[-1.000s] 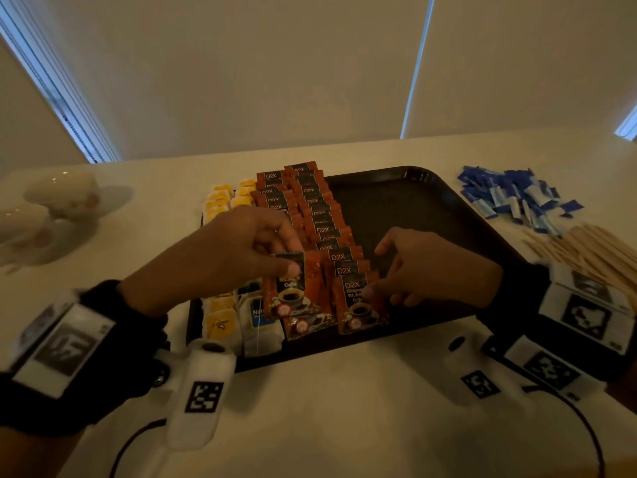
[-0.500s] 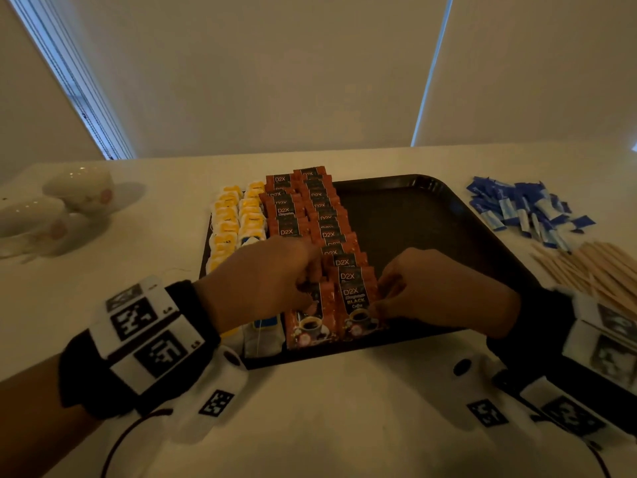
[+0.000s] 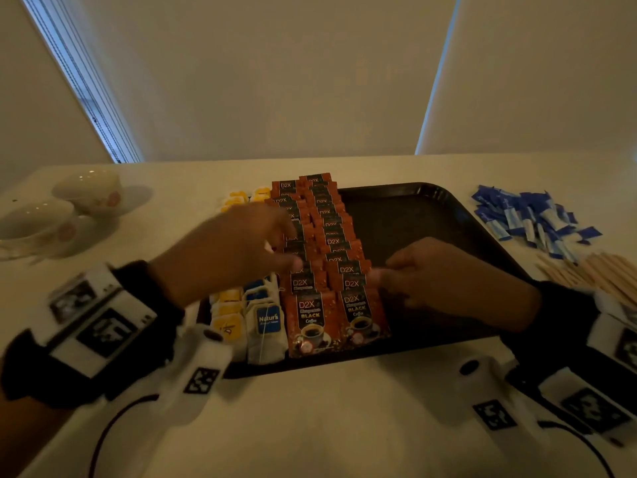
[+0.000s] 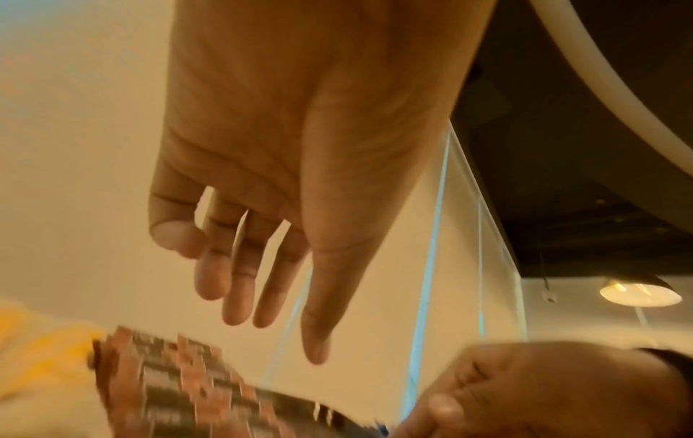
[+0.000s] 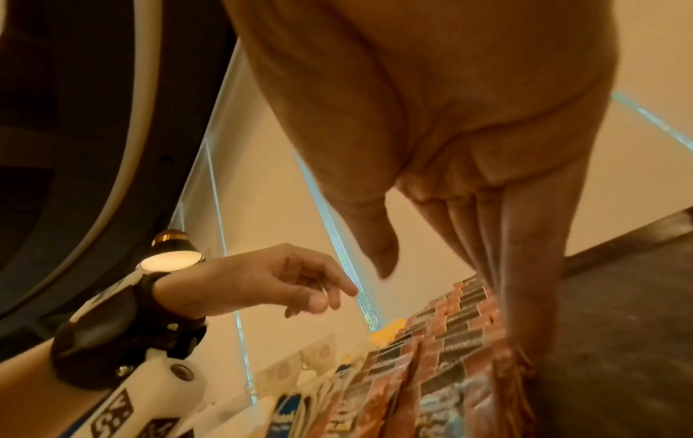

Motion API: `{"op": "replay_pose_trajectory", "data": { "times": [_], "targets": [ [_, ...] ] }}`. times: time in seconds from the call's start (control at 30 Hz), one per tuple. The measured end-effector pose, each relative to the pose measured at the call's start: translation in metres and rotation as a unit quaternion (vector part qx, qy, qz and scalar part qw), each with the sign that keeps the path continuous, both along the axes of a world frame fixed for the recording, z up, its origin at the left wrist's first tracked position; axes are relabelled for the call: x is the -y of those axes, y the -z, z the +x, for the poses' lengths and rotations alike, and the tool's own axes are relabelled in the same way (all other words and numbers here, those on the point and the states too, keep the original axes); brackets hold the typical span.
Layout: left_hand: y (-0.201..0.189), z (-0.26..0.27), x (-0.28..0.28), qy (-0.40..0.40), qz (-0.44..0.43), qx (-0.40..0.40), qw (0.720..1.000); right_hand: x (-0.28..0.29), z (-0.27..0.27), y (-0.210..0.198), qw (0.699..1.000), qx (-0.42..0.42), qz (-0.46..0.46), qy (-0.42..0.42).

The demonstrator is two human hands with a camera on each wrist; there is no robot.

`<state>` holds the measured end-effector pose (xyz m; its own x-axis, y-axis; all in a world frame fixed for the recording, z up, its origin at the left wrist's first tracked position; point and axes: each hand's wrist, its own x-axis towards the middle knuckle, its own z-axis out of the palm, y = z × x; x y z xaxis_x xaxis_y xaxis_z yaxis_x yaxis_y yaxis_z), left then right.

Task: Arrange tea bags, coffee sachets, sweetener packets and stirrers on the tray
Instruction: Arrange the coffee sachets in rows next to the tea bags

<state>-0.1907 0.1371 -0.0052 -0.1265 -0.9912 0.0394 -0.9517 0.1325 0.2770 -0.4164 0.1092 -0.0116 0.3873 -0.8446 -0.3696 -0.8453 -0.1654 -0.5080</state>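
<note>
Left hand [image 3: 227,250]: grip spread, fingers relaxed and holding nothing, hovering above the near end of the left sachet row. Right hand [image 3: 448,284]: fingers straight and pressed together, laid along the right edge of the coffee sachets [image 3: 331,257]; nothing is pinched.

Step in hand, as judged: squaring up the two sachet rows; the coffee stage looks nearly finished.

The sachets lie in two overlapping rows on the left half of the tray [image 3: 431,215]. Each row's long axis runs from the near rim to the far rim; each sachet points lengthwise along it, printed face up, cup picture toward the person. Tea bags [image 3: 265,322] fill the columns just to their left.

Next move, as judged: reach right for the sweetener packets [image 3: 531,219] heaped on the bench [image 3: 310,426], then the stirrers [image 3: 606,274] beside them, and fill the tray's bare right half.
</note>
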Motion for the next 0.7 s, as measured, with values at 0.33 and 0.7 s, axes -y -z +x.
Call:
{"op": "replay_pose_trajectory", "data": {
  "times": [0.33,0.7],
  "targets": [
    [-0.024,0.043,0.000,-0.111,-0.089,-0.085,0.986,0.008,0.015,0.003,0.874,0.349,0.265,0.211],
    [-0.021,0.045,-0.003,-0.119,-0.062,-0.088,0.987,0.020,0.023,0.009,0.880,0.342,0.228,0.240]
  ]
}}
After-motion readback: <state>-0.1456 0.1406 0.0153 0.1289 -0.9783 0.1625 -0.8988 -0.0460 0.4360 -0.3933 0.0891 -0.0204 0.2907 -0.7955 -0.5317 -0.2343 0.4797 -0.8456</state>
